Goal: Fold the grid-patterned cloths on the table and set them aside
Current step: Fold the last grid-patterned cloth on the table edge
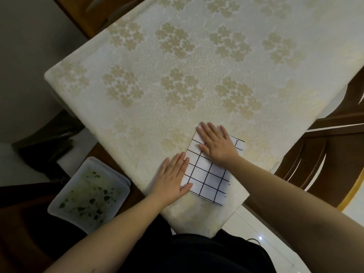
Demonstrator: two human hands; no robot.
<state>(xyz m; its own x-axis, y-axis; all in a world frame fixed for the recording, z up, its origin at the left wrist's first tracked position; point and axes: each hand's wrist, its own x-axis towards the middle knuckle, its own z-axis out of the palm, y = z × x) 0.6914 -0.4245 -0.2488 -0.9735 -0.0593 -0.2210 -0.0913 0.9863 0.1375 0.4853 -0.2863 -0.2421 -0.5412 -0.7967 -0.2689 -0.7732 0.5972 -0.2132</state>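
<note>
Plainly, the risk is slippage: the white folded cloth with a black grid (207,174) lies near the counter (177,75) corner closest to the person, and a sideways push could shear its layers or nudge it off the edge. The left hand (173,180) and right hand (215,143) press it flat, fingers straight. It looks crisp, rectangular, neatly layered.

Setting: a home dining area, seen from above by a seated person.
Tabletop (177,75): covered by a cream tablecloth (206,32) woven with pale gold flower clusters.
Seating: dark wooden chairs (319,154) with curved back slats drawn up at the table's right side.
Floor (256,223): glossy white tiles.
Household item: a white plastic container (59,205) holding green-flecked contents, just beside the table's near-left edge.
</note>
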